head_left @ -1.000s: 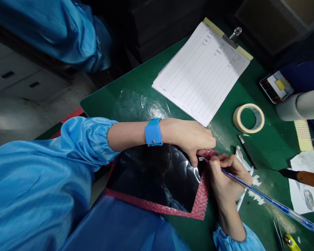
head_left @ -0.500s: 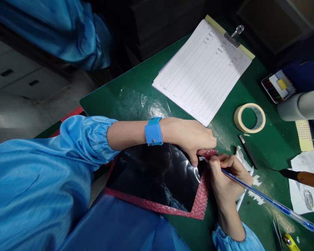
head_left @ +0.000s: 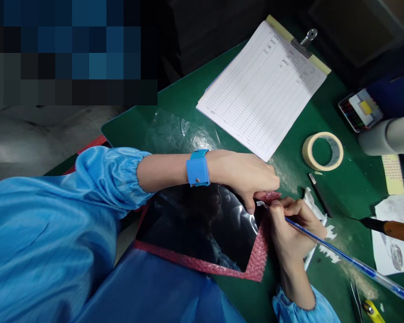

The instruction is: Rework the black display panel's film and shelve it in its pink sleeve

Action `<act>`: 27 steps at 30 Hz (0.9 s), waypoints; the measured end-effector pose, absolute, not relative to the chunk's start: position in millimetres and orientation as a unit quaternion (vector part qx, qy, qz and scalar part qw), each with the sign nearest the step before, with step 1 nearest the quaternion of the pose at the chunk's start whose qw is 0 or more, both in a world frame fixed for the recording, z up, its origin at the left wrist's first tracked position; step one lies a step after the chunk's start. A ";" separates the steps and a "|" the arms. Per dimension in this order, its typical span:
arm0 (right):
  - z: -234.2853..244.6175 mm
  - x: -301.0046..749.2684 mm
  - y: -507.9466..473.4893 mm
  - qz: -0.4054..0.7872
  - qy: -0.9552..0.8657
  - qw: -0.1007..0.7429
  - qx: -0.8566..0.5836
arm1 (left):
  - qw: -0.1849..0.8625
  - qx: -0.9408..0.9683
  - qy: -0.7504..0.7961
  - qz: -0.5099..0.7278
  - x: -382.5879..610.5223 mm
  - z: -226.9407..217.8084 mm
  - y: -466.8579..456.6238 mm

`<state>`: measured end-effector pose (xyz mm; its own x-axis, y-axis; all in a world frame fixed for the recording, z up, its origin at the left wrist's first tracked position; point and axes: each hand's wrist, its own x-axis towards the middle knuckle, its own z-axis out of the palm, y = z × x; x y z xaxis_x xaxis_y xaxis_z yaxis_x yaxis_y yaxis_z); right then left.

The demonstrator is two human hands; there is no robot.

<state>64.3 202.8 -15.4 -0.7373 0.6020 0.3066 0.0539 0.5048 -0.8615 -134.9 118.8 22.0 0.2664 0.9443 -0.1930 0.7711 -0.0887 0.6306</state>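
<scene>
A glossy black flat panel with clear film on it lies on pink bubble wrap at the table's near edge. My left hand, a blue strap round its wrist, reaches across and grips the panel's far right corner. Its thumb presses on the surface; the other fingers curl over the edge, partly hidden. Close by, my right hand pinches a blue pen near its tip. That tip points at a small white label beside my left thumb.
A clipboard with printed sheets lies at the back. To the right are a masking tape roll, a dark slim blade tool, an orange-handled tool, tweezers and a yellow cutter. Clear film lies behind my left arm.
Both hands keep nearly the same place on the panel and pen. The view has shifted slightly. The upper left area is now blurred into blocks.
</scene>
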 end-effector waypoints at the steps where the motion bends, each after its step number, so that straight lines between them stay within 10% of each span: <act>1: -14.9 64.1 202.6 0.456 -0.812 0.302 -0.203 | 0.326 0.727 0.591 0.128 -134.8 22.3 118.8; 13: -14.1 67.5 203.4 0.475 -0.751 0.377 -0.262 | 0.324 0.727 0.590 0.137 -135.6 23.9 116.3; 27: -25.4 124.7 212.7 0.099 -0.942 0.275 -0.163 | 0.410 0.649 0.585 0.261 -170.2 16.0 127.8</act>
